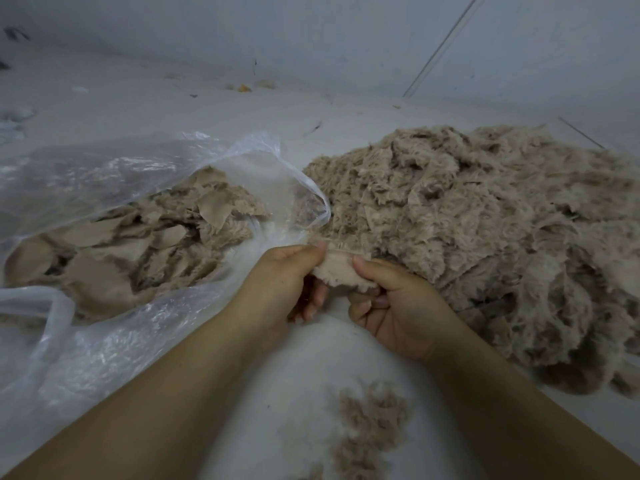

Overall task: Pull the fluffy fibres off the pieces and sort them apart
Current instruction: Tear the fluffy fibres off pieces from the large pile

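Both hands hold one small beige fluffy piece point(337, 271) in the middle of the view, low over the floor. My left hand point(284, 282) pinches its left end between thumb and fingers. My right hand point(398, 306) pinches its right end, thumb on top. A big heap of fluffy beige pieces point(485, 237) lies just right of and behind my hands. To the left, a clear plastic bag point(104, 174) lies open with flatter beige pieces point(131, 244) inside. Loose pulled fibres point(363, 431) sit in a small patch on the floor between my forearms.
The pale floor point(207, 109) runs back to a grey wall point(311, 36). A small orange scrap point(244, 88) and bits of debris lie near the wall. White plastic scraps point(14, 116) lie at the far left.
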The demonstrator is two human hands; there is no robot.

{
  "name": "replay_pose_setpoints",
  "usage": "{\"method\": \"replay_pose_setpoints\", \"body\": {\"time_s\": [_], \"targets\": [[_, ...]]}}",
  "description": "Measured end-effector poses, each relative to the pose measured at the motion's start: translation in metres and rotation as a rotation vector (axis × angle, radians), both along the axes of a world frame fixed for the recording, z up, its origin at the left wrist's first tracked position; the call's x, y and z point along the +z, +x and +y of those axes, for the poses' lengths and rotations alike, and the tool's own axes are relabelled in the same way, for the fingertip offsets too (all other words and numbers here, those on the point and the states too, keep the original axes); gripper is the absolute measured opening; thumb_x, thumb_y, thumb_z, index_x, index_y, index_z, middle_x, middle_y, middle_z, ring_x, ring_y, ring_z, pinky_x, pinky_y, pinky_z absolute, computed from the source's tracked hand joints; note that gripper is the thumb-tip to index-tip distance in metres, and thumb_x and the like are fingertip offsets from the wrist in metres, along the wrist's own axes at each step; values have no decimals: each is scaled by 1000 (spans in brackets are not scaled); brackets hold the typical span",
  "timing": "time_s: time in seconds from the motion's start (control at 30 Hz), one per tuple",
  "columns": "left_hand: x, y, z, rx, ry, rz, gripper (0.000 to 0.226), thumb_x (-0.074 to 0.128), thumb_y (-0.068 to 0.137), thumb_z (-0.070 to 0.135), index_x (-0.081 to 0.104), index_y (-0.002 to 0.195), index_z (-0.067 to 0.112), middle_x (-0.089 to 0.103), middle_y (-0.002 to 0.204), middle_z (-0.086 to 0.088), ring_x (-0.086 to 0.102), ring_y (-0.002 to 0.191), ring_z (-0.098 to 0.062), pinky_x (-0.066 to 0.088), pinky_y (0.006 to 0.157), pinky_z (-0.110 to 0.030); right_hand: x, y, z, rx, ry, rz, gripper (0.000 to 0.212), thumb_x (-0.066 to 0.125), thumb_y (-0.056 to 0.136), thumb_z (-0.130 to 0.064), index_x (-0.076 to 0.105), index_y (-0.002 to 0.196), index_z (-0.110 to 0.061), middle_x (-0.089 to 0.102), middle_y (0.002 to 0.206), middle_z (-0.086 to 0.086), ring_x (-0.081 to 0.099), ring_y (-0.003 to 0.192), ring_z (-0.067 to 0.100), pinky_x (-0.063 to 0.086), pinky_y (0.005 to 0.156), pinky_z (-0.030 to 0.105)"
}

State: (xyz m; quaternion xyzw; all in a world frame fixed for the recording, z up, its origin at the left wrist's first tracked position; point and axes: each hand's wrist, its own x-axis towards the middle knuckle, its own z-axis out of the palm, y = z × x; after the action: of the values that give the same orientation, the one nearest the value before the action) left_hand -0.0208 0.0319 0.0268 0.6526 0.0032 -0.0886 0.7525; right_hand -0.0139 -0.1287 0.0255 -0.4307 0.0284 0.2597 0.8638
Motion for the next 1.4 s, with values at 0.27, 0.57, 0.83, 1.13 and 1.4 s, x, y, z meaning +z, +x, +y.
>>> {"method": "replay_pose_setpoints", "body": {"time_s": [0.27, 0.57, 0.83, 1.13, 1.4], "targets": [[1, -1, 0, -41, 84, -35, 41, 64, 87, 44, 58, 64, 11, 52, 50, -11, 40, 33, -19, 28, 35, -20, 1, 0, 1, -37, -36, 31, 22, 62, 76, -22, 62, 93, -6, 52, 49, -4, 40, 34, 3, 35, 39, 13], [3, 2, 8, -61, 92, -59, 26, 71, 84, 26, 67, 66, 8, 48, 45, -8, 32, 31, -13, 23, 33, -15, -1, 5, 0, -32, 12, 111, 44, 59, 79, -52, 63, 89, -10, 36, 53, -3, 24, 39, 3, 37, 43, 16], [4, 4, 14, -131, 132, -57, 28, 80, 63, 32, 66, 60, 7, 48, 43, -5, 36, 32, -12, 27, 34, -16, -3, 3, -1, -29, 0, 22, 12, 61, 80, -20, 53, 81, -11, 37, 53, -5, 26, 39, 3, 34, 45, 15], [8, 14, 16, 391, -291, -176, 18, 56, 97, 18, 62, 94, 1, 58, 65, -8, 43, 40, -16, 31, 38, -20, -6, 4, -2, -31, -19, -3, 22, 59, 82, -21, 64, 79, 0, 37, 54, -3, 28, 40, 3, 38, 44, 17], [-10, 16, 4, 279, 794, -377, 14, 74, 81, 19, 62, 87, 19, 56, 87, 1, 56, 66, -6, 47, 60, -21, -8, 6, -1, -21, 7, -4, 25, 59, 82, -24, 68, 75, -2, 37, 53, -4, 29, 40, 2, 38, 44, 17]]}}
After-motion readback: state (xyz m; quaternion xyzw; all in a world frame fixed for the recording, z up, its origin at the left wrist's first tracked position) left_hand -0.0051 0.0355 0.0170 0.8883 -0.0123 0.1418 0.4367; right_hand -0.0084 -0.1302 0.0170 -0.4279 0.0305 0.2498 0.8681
